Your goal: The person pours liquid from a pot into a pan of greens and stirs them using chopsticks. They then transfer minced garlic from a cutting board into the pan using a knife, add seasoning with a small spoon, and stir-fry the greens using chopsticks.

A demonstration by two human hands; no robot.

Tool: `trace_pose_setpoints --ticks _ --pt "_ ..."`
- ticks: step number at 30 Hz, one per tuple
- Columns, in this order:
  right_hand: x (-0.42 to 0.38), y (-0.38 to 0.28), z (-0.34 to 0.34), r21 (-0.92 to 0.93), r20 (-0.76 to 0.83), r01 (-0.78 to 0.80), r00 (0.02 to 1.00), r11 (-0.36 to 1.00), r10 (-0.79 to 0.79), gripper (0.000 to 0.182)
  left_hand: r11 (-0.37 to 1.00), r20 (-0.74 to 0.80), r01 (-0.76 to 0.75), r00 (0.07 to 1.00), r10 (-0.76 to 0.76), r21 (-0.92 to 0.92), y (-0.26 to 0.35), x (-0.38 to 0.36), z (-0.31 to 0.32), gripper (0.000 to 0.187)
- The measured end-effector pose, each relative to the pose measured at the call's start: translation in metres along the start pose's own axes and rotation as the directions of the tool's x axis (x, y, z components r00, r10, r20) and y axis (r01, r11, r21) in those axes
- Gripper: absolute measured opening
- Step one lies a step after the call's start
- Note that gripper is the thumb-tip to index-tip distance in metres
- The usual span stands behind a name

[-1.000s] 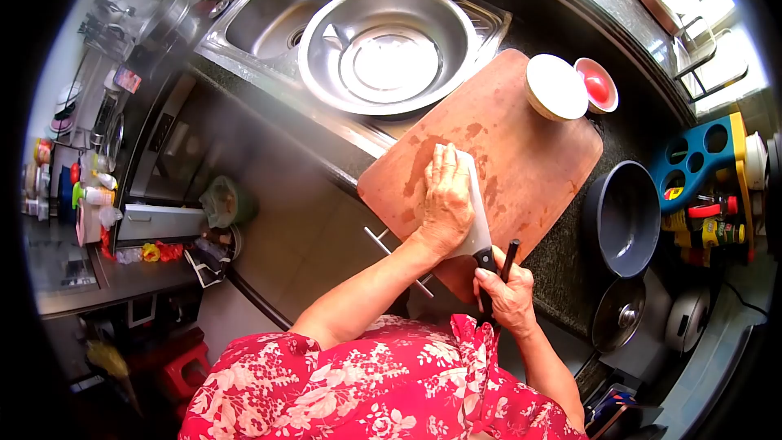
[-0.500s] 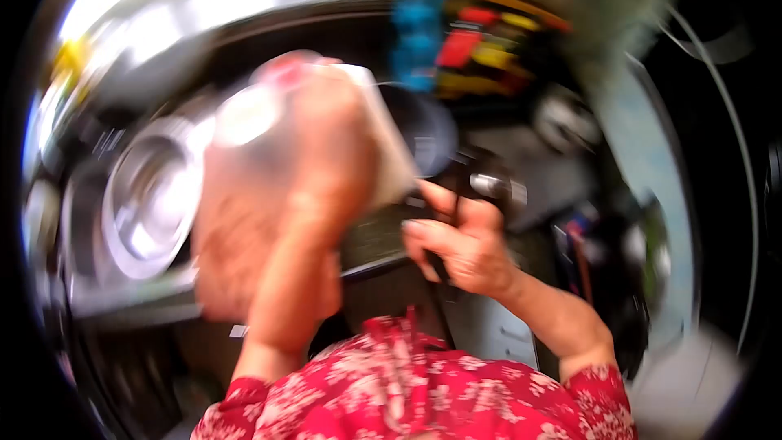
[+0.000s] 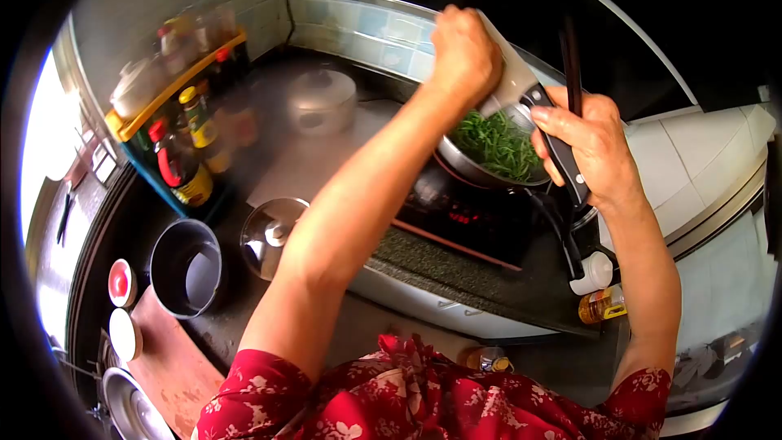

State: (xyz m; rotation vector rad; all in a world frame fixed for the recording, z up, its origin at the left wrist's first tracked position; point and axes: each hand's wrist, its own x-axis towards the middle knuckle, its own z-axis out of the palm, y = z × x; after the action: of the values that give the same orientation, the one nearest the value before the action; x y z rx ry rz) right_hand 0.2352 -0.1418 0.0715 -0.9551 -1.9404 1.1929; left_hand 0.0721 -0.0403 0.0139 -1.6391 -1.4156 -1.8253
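Over the stove, my right hand [image 3: 590, 143] is closed around the black handle of a knife [image 3: 562, 147], and dark chopsticks [image 3: 572, 65] stick up from the same hand. The wide pale blade slants up and left to my left hand [image 3: 468, 53]. My left hand is closed at the blade's far part; whether it pinches the blade or something on it is hidden. Just below both hands is a pan [image 3: 468, 169] holding chopped green leaves [image 3: 498, 145]. The pan stands on a black cooktop [image 3: 448, 216] with red lit digits.
A lidded pot [image 3: 322, 102] stands at the back. Left are sauce bottles [image 3: 175, 163], a rack [image 3: 175, 85], a dark pot [image 3: 186, 269], a glass lid [image 3: 265, 236], a cutting board [image 3: 171, 358] and a metal basin [image 3: 134, 407]. An oil bottle [image 3: 601, 305] is at right.
The view has swung from the sink and cutting board to the stove. Both hands are now over the pan of greens, with the knife between them. The board now lies at the lower left.
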Motion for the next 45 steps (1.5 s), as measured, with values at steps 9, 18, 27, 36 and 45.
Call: trace_pose_setpoints --ticks 9,18,27,36,45 --pt "0.020 0.095 -0.116 -0.269 -0.199 -0.124 0.977 0.955 0.071 0.014 0.905 0.715 -0.177 0.678 -0.174 0.388 -0.066 -0.035 0.134 0.026" --pt "0.049 0.168 -0.136 -0.634 -0.052 0.059 0.992 0.771 -0.119 0.038 0.948 0.721 -0.086 0.672 -0.171 0.306 -0.061 -0.031 0.119 0.018" --pt "0.058 0.189 -0.141 -0.794 -0.091 0.010 0.987 0.607 -0.136 0.037 0.955 0.793 0.133 0.534 -0.294 0.265 -0.052 -0.017 0.121 0.043" --pt "0.042 0.137 -0.131 -0.189 -0.311 -0.071 0.950 0.979 0.009 0.013 -0.381 0.867 0.787 0.489 -0.096 -0.486 -0.053 -0.025 0.064 0.066" --pt "0.038 0.113 -0.109 -0.292 -0.221 -0.085 0.975 0.953 0.019 0.022 0.551 0.715 0.673 0.675 -0.183 -0.494 -0.033 -0.047 0.038 0.050"
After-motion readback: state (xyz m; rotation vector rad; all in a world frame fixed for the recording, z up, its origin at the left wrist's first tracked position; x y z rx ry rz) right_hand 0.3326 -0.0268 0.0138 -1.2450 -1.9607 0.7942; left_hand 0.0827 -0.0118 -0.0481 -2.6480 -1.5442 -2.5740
